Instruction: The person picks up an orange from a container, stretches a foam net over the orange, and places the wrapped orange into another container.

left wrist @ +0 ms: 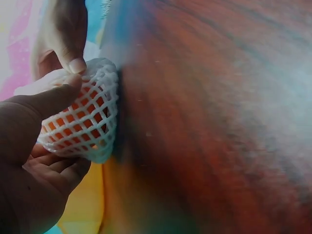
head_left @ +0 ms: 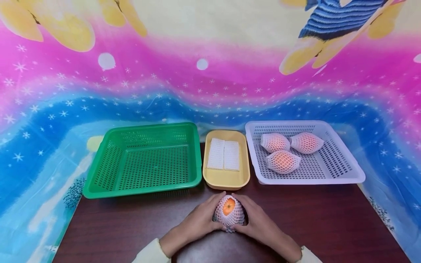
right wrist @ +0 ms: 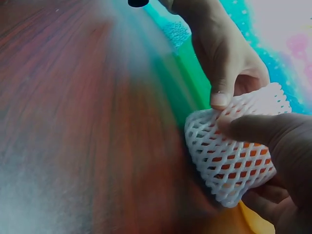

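Note:
An orange (head_left: 228, 207) sits in a white foam net sleeve (head_left: 231, 220) near the front middle of the table. Its bare top shows through the sleeve's upper opening in the head view. From one side my left hand (head_left: 204, 215) grips the wrapped fruit, and my right hand (head_left: 259, 219) grips it from the other. Both thumbs press the near side of the net (left wrist: 92, 117), with fingers curled behind the fruit. In the right wrist view the thumb tips lie close together on the mesh (right wrist: 234, 156). The fruit's underside is hidden.
Behind the hands stands a yellow tray (head_left: 227, 180) holding two flat white foam sleeves (head_left: 215, 154). A green basket (head_left: 141, 193) is at the left. Three net-wrapped oranges (head_left: 283, 162) lie in the white basket (head_left: 329, 179) at the right. A patterned cloth (head_left: 210, 84) hangs behind.

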A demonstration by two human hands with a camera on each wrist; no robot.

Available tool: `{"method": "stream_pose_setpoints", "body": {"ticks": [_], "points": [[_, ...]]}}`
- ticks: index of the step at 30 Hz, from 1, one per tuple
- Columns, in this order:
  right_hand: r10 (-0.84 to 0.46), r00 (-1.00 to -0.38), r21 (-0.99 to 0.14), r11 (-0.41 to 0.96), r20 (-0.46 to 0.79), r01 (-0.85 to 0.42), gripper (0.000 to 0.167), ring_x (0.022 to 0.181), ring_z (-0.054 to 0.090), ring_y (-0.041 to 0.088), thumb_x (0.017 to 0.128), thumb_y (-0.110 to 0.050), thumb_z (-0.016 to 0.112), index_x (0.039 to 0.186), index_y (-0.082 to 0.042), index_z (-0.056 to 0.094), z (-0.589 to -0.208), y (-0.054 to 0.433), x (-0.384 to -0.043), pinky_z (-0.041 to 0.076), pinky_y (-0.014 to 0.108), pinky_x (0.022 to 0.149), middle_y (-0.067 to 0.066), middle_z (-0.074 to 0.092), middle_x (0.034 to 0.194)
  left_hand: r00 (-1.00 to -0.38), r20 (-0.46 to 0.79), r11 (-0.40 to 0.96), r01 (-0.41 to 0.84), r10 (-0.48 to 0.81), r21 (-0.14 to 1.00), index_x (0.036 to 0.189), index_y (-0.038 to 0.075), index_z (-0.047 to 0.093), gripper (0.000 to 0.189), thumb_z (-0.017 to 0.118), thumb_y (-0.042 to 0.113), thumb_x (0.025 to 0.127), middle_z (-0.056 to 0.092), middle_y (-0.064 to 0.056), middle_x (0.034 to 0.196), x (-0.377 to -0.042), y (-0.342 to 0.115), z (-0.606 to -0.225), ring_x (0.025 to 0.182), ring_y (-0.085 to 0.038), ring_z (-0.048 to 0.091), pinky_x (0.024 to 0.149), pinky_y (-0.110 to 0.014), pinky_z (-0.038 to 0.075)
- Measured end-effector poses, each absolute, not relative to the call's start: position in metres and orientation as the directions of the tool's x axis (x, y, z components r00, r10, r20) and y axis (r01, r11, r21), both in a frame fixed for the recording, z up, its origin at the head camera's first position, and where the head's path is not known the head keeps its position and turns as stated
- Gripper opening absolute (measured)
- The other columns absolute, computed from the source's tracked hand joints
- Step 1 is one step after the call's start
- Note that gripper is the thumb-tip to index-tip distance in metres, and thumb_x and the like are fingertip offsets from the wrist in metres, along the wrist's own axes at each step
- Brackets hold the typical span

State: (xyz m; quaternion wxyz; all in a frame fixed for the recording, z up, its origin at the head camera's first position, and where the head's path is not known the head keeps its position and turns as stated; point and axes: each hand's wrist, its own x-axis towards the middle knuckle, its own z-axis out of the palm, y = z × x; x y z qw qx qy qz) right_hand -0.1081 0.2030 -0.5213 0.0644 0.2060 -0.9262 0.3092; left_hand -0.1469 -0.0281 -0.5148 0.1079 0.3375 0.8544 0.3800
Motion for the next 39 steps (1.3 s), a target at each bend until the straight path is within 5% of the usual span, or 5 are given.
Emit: {"method": "stream_pose_setpoints", "body": {"ticks": [5,11,16,34,39], "points": [[-0.277,-0.934,-0.683,0.639,0.225,-0.354,0.087,0.116,0.062,0.009,0.070,-0.030,0.095,0.144,-0.013,0.053,-0.507,0.204,-0.107,0.057,0.033,0.097,-0.001,0.064,0.132,-0.784,0.043,0.419,0.376,0.619,0.827,0.157,0.010,0.040,0.095,0.088,0.038,0.079,0.052,-0.004,0.154,-0.149,-0.033,-0.495,0.137,-0.020,0.053,0.116,-0.042,0.046],[-0.232,-0.971,-0.959,0.259,0.057,-0.118,0.067,0.113,0.064,0.006,0.084,-0.013,0.085,0.142,-0.004,0.050,-0.476,0.202,-0.108,0.058,0.025,0.094,0.019,0.060,0.133,-0.808,-0.019,0.190,0.116,0.589,0.975,0.154,0.011,0.045,0.074,0.077,0.036,0.092,0.059,-0.012,0.145,-0.151,-0.032,-0.471,0.127,-0.024,0.063,0.103,-0.030,0.055],[-0.214,-0.974,-0.995,0.085,-0.068,0.051,0.062,0.112,0.065,0.008,0.094,-0.009,0.072,0.146,0.007,0.043,-0.452,0.196,-0.111,0.059,0.026,0.091,0.030,0.052,0.137,-0.831,-0.037,0.062,-0.003,0.555,0.998,0.150,0.007,0.047,0.059,0.066,0.033,0.101,0.062,-0.019,0.138,-0.151,-0.027,-0.457,0.124,-0.027,0.065,0.096,-0.021,0.055],[-0.109,-0.987,-0.992,0.068,-0.116,0.109,0.056,0.125,0.061,0.019,0.097,-0.011,0.069,0.145,0.005,0.046,-0.431,0.194,-0.116,0.056,0.024,0.096,0.028,0.054,0.143,-0.932,-0.009,0.142,0.046,0.363,0.989,0.136,0.013,0.062,0.042,0.068,0.033,0.099,0.070,-0.009,0.130,-0.151,-0.015,-0.441,0.125,-0.023,0.065,0.105,-0.042,0.054],[-0.125,-0.987,-0.987,0.136,-0.103,0.086,0.049,0.120,0.065,0.018,0.099,-0.014,0.067,0.142,0.002,0.052,-0.428,0.196,-0.119,0.057,0.025,0.095,0.026,0.058,0.140,-0.939,-0.004,0.155,0.053,0.344,0.987,0.134,0.015,0.064,0.044,0.073,0.033,0.095,0.072,-0.008,0.126,-0.151,-0.015,-0.439,0.118,-0.021,0.068,0.097,-0.033,0.057]]}}
